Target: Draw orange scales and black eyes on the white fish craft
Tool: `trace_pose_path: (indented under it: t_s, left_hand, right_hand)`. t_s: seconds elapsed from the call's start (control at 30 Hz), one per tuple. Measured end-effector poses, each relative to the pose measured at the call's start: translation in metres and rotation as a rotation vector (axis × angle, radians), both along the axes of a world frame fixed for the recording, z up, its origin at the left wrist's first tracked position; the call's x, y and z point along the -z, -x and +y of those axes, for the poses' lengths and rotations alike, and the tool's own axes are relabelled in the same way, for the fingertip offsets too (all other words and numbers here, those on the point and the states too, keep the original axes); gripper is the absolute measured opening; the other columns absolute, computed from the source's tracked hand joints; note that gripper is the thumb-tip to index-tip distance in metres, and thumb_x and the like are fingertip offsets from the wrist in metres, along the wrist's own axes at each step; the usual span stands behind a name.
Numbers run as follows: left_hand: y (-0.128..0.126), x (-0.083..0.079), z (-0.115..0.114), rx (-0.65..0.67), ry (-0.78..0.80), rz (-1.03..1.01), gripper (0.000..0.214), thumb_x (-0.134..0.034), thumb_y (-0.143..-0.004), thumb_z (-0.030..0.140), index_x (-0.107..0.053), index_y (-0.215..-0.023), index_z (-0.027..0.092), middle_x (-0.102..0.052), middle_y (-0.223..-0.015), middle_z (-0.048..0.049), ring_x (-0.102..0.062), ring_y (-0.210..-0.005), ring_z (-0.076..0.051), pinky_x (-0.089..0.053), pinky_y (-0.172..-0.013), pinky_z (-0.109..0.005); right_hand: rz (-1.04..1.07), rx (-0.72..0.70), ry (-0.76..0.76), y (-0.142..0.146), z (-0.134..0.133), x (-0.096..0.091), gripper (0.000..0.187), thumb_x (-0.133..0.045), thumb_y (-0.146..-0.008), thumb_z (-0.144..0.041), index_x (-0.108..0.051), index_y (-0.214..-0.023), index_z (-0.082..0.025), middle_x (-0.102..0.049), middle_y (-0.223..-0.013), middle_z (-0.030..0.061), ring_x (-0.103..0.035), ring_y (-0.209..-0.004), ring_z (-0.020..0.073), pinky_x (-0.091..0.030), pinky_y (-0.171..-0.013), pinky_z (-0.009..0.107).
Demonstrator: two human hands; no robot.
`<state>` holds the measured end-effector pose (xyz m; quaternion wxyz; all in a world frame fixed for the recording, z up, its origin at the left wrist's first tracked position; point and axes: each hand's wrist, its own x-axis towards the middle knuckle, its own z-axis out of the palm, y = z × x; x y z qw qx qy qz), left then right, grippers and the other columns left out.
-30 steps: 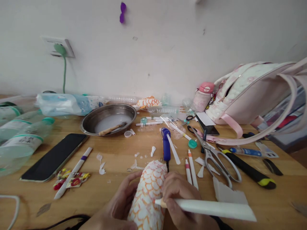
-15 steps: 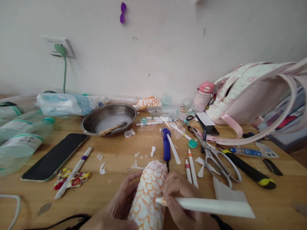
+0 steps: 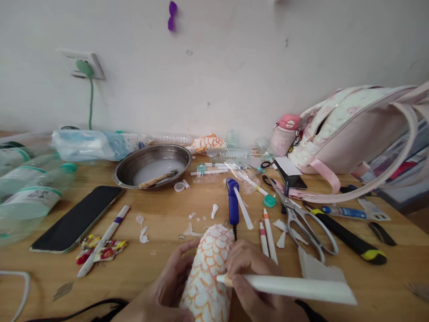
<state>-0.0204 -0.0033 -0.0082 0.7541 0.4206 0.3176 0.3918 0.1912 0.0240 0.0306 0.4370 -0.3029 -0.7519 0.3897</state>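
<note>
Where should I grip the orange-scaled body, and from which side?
Probably wrap the scaled body by its left flank, from the left, as the left hand does: it's long and rounded, and the right hand with the white marker occupies its right.

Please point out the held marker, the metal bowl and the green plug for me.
Held marker (image 3: 298,287), head view: white barrel.
Metal bowl (image 3: 152,152), head view: inner wall.
Green plug (image 3: 84,68), head view: its body.

Matt, rough, papery form (image 3: 208,273) between left hand (image 3: 164,286) and right hand (image 3: 250,260); smooth metal basin (image 3: 147,156) beyond them; shiny metal scissors (image 3: 291,211) beside the right hand; glossy wooden table (image 3: 372,288) beneath.
</note>
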Motion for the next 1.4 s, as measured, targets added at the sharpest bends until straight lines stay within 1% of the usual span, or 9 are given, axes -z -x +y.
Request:
trace_pose_path:
  t_s: [0.13, 0.2, 0.33, 0.47, 0.67, 0.93, 1.07, 1.2, 1.4]
  left_hand:
    - [-0.001, 0.000, -0.002, -0.005, -0.010, 0.027, 0.087, -0.075, -0.059, 0.045, -0.029, -0.132, 0.038, -0.045, -0.138, -0.0064, -0.038, -0.129, -0.036, -0.024, -0.106, -0.056]
    - [0.000, -0.001, -0.002, 0.003, -0.021, 0.029, 0.084, -0.073, -0.061, 0.044, -0.029, -0.132, 0.038, -0.045, -0.137, -0.0069, -0.038, -0.129, -0.036, -0.026, -0.104, -0.057]
    - [0.000, -0.002, -0.002, 0.021, -0.020, 0.012, 0.081, -0.073, -0.062, 0.043, -0.029, -0.130, 0.040, -0.043, -0.137, -0.0063, -0.040, -0.127, -0.035, -0.031, -0.100, -0.057]
    - [-0.001, -0.005, -0.003, 0.017, 0.005, 0.021, 0.080, -0.073, -0.062, 0.045, -0.031, -0.130, 0.039, -0.043, -0.138, -0.0067, -0.039, -0.128, -0.035, -0.030, -0.101, -0.056]
    - [-0.002, -0.009, -0.004, 0.000, 0.034, 0.015, 0.080, -0.074, -0.061, 0.041, -0.032, -0.129, 0.040, -0.045, -0.137, -0.0057, -0.039, -0.129, -0.034, -0.029, -0.104, -0.056]
    - [0.000, -0.005, -0.002, -0.020, 0.044, 0.048, 0.078, -0.076, -0.058, 0.041, -0.038, -0.127, 0.039, -0.050, -0.133, -0.0051, -0.043, -0.126, -0.035, -0.028, -0.105, -0.054]
    - [0.000, -0.005, -0.002, 0.010, 0.025, 0.034, 0.084, -0.075, -0.058, 0.042, -0.033, -0.131, 0.038, -0.048, -0.136, -0.0053, -0.038, -0.129, -0.035, -0.025, -0.106, -0.055]
    - [0.001, -0.005, -0.001, 0.007, 0.027, 0.033, 0.082, -0.074, -0.059, 0.041, -0.034, -0.130, 0.038, -0.048, -0.136, -0.0061, -0.039, -0.129, -0.035, -0.026, -0.105, -0.055]
    - [0.002, 0.000, -0.001, 0.007, 0.029, 0.009, 0.083, -0.077, -0.057, 0.040, -0.034, -0.128, 0.038, -0.049, -0.134, -0.0051, -0.039, -0.129, -0.035, -0.024, -0.106, -0.056]
  right_hand:
    - [0.066, 0.052, -0.038, 0.001, -0.001, -0.001, 0.016, -0.043, -0.084, -0.012, -0.045, -0.071, -0.022, -0.051, -0.066, -0.0013, -0.053, -0.068, 0.0158, -0.045, -0.065, 0.030]
    - [0.120, 0.030, -0.055, 0.003, -0.001, -0.004, 0.014, -0.046, -0.082, -0.013, -0.047, -0.072, -0.022, -0.052, -0.065, -0.0016, -0.054, -0.067, 0.0155, -0.046, -0.064, 0.030]
    - [0.046, 0.004, -0.048, 0.007, 0.000, -0.009, 0.013, -0.050, -0.077, -0.012, -0.048, -0.069, -0.021, -0.054, -0.063, -0.0016, -0.054, -0.064, 0.0149, -0.045, -0.063, 0.030]
    - [0.123, 0.027, -0.107, 0.009, 0.000, -0.004, 0.016, -0.046, -0.079, -0.014, -0.042, -0.065, -0.022, -0.051, -0.058, -0.0026, -0.054, -0.061, 0.0147, -0.043, -0.060, 0.029]
    - [0.068, 0.008, -0.053, 0.008, -0.002, -0.003, 0.015, -0.048, -0.076, -0.012, -0.045, -0.065, -0.021, -0.052, -0.061, -0.0021, -0.054, -0.063, 0.0149, -0.044, -0.063, 0.030]
    - [0.065, 0.009, -0.099, 0.006, 0.001, -0.006, 0.017, -0.046, -0.075, -0.009, -0.043, -0.063, -0.022, -0.052, -0.060, -0.0012, -0.054, -0.062, 0.0158, -0.045, -0.060, 0.030]
    - [0.075, 0.013, -0.022, 0.005, 0.001, -0.003, 0.019, -0.045, -0.078, -0.009, -0.043, -0.064, -0.022, -0.051, -0.061, -0.0014, -0.055, -0.066, 0.0161, -0.046, -0.060, 0.029]
    - [0.087, -0.010, -0.084, 0.005, 0.002, 0.000, 0.017, -0.046, -0.076, -0.009, -0.043, -0.065, -0.022, -0.051, -0.061, -0.0015, -0.056, -0.067, 0.0169, -0.046, -0.062, 0.031]
    - [0.093, -0.002, -0.072, 0.005, 0.002, -0.004, 0.018, -0.043, -0.074, -0.007, -0.040, -0.065, -0.022, -0.047, -0.060, -0.0029, -0.053, -0.063, 0.0147, -0.044, -0.061, 0.029]
